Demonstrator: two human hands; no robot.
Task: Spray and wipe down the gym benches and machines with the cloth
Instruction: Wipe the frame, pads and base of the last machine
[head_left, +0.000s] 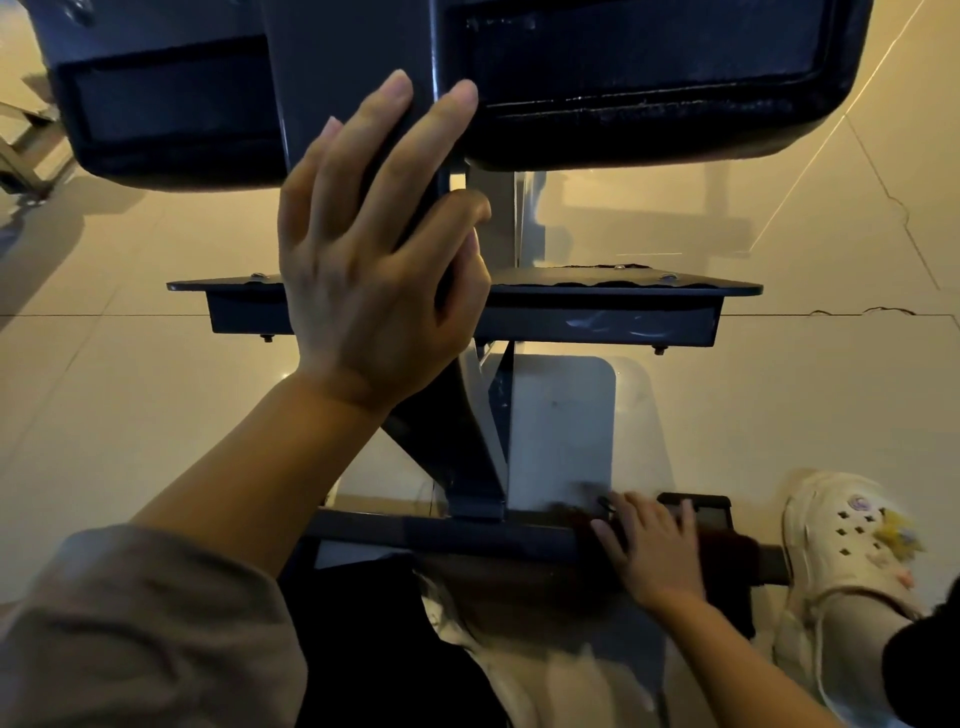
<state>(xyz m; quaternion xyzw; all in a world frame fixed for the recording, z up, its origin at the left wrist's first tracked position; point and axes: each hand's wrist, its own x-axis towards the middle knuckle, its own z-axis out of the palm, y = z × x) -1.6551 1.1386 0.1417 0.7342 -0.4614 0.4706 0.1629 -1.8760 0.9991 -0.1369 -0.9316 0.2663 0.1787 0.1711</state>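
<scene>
I'm mid-wipe: my right hand (652, 551) presses the dark cloth (727, 553) flat-fingered on the base bar (441, 535), lower right; left hand (374, 260) braces open on the upright (343, 78); next, sweep left

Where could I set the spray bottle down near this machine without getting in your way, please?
Bare floor tiles lie left of the left hand and arm, and right of the crossbar plate, beyond the shoe. It is crowded where the right hand presses the cloth on the base bar.

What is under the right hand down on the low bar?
A dark red cloth lies under the right hand, pressed flat on the bench's low crossbar. The bar surface beneath the cloth is covered.
</scene>
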